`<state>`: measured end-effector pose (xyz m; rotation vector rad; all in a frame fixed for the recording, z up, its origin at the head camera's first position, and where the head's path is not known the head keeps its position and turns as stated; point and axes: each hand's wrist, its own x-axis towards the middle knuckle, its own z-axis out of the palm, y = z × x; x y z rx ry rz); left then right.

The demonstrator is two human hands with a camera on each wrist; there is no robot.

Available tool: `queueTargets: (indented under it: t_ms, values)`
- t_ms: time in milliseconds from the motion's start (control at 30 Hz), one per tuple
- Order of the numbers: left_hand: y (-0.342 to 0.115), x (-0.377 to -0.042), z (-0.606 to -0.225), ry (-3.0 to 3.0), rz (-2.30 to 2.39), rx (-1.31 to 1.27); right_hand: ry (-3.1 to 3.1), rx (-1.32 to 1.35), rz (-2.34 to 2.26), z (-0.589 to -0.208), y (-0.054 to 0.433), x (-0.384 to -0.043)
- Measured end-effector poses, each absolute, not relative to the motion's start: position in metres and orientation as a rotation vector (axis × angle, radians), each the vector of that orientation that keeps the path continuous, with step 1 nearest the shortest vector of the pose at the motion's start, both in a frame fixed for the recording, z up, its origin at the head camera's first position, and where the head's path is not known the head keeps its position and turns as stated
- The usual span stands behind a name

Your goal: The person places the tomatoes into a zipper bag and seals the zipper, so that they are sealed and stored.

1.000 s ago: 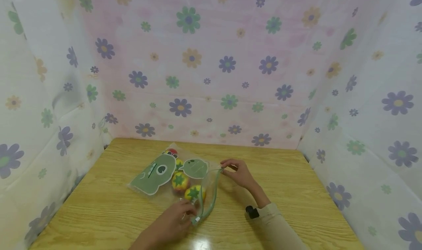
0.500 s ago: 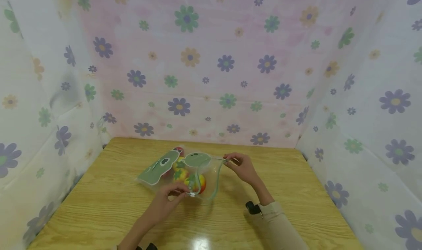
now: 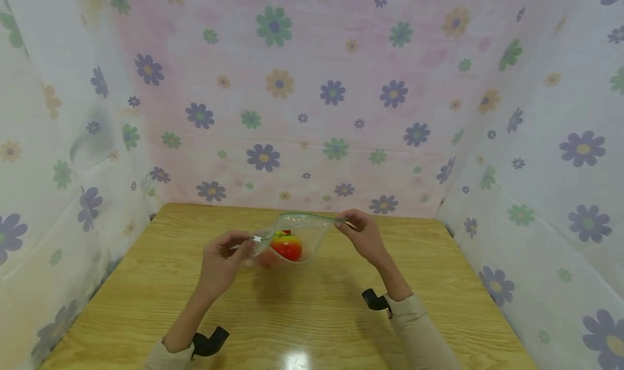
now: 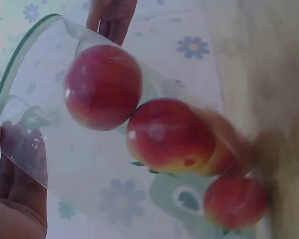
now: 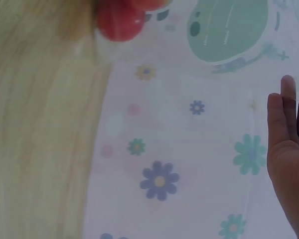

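A clear zip bag (image 3: 312, 234) with a green zipper rim hangs above the wooden table (image 3: 317, 316), its mouth turned up. My left hand (image 3: 246, 242) pinches the rim's left end by the white slider. My right hand (image 3: 341, 225) pinches the right end. Red and yellow toy fruit (image 3: 286, 246) lie at the bag's bottom. The left wrist view looks through the bag (image 4: 89, 189) at three red fruits (image 4: 102, 87), with my left fingers (image 4: 15, 199) on its edge. In the right wrist view, my right hand (image 5: 289, 149) sits at the frame's right edge below the bag's green cartoon print (image 5: 226, 27).
Floral cloth walls (image 3: 302, 104) close in the table on the back, left and right. Black camera mounts sit on my left wrist (image 3: 209, 342) and right wrist (image 3: 375, 300). The table's near edge lies below my forearms.
The bag lay flat on the table a second ago. Both hands have lifted it by the zipper ends, and the fruit has dropped to its bottom.
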<state>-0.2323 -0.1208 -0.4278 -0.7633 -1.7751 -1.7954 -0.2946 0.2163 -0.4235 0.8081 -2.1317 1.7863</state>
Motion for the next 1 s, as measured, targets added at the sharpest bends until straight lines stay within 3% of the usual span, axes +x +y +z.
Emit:
queueTargets:
  t_ms: [300, 633, 1000]
  values:
    - [-0.133, -0.259, -0.393, -1.539, -1.943, -0.783, -2.020, 0.821, 1.708, -0.392, 0.228, -0.294]
    - [-0.133, -0.283, -0.381, -1.501, -2.034, -0.617, -1.932, 0.842, 1.652, -0.371, 0.233, -0.295]
    - [-0.127, -0.295, -0.376, -1.498, -2.111, -0.619, -1.902, 0.840, 1.728, -0.361, 0.238, -0.295]
